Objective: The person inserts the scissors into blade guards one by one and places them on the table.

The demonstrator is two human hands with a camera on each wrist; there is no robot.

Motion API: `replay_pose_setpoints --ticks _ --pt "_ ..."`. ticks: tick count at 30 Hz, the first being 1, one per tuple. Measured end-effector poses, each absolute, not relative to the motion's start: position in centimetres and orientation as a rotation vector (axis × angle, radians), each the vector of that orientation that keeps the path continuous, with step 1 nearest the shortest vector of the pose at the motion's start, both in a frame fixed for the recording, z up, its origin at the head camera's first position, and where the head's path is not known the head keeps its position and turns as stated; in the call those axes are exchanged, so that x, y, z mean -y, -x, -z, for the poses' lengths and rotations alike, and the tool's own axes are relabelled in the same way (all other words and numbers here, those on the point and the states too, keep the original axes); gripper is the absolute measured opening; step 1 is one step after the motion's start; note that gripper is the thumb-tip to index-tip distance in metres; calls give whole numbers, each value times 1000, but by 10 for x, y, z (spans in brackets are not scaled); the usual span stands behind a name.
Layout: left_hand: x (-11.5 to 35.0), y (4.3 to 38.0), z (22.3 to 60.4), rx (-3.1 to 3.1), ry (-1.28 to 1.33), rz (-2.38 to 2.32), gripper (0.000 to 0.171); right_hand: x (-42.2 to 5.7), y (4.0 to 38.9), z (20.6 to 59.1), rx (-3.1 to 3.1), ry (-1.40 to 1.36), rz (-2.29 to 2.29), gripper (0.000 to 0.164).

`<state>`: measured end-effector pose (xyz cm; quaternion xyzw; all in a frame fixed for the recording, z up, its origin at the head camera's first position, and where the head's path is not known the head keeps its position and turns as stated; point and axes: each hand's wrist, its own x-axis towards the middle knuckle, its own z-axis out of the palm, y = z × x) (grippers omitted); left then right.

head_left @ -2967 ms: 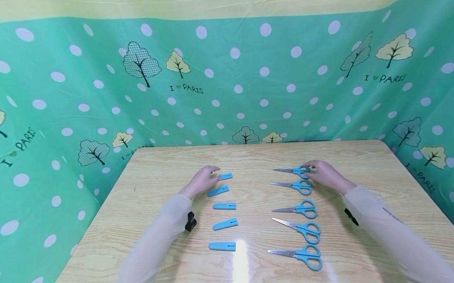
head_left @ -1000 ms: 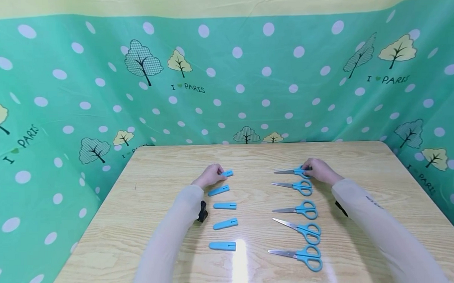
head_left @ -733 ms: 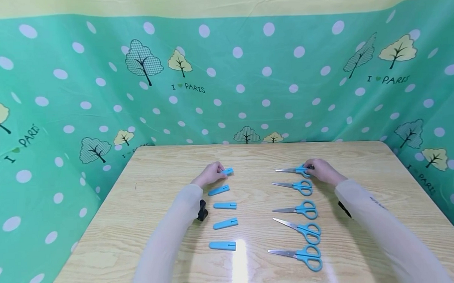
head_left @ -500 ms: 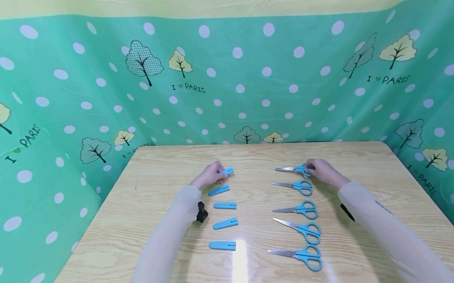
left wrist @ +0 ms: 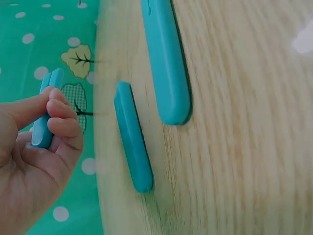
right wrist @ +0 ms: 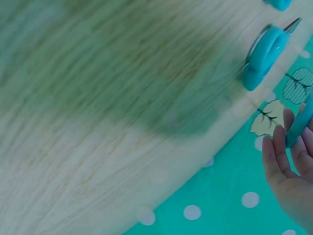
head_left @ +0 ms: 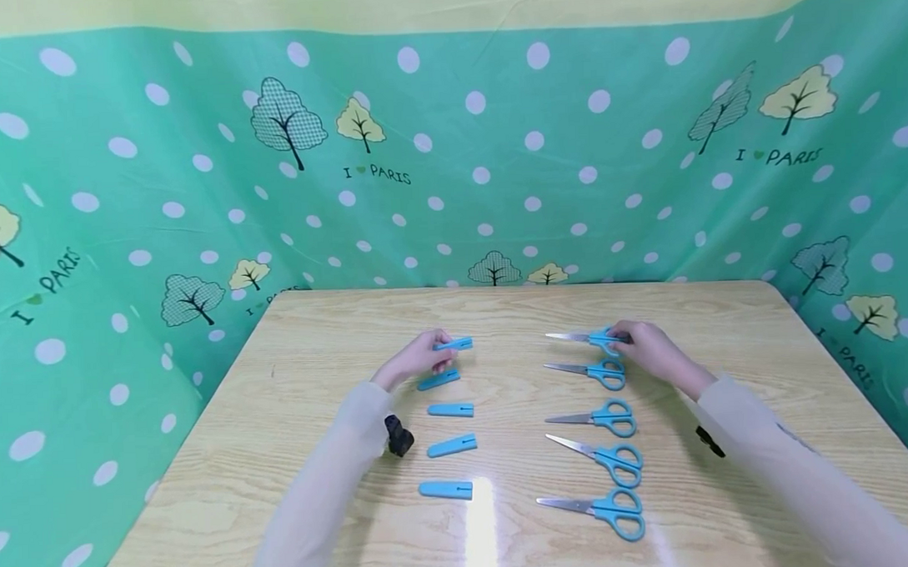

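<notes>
My left hand (head_left: 419, 356) pinches a blue scissors cover (head_left: 459, 343) between thumb and fingers at the back of the table. In the left wrist view that cover (left wrist: 43, 129) is raised off the wood, its slotted end upward. Across from it, my right hand (head_left: 647, 348) grips the blue handles of the farthest scissors (head_left: 568, 337), whose bare blades point left toward the cover. The right wrist view shows a handle (right wrist: 299, 126) among the fingers, the rest cut off by the frame edge. Just in front of the left hand lies another cover (head_left: 438, 380); second scissors (head_left: 606, 375) lie below the right hand.
Several more blue covers (head_left: 451, 410) form a column on the left of the wooden table (head_left: 318, 488). Several blue-handled scissors (head_left: 612, 417) make a matching column on the right, blades leftward. A green dotted curtain (head_left: 449, 150) hangs behind the table.
Earlier my hands reached the farthest cover and scissors; now they hold both. The cover has risen and shifted slightly right. The scissors have also been lifted a little. The other pieces stay put.
</notes>
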<state>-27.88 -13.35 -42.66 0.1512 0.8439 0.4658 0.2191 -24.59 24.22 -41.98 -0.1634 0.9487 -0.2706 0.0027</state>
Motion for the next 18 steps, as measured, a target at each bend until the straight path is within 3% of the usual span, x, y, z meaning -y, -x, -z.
replay_pose_setpoints --ticks 11,18 --pt "131 255 412 -2159 -515 -1318 11 -228 220 405 -3036 631 881 21" --pt "125 243 406 -2068 -629 -1352 26 -220 201 396 -3095 770 887 21"
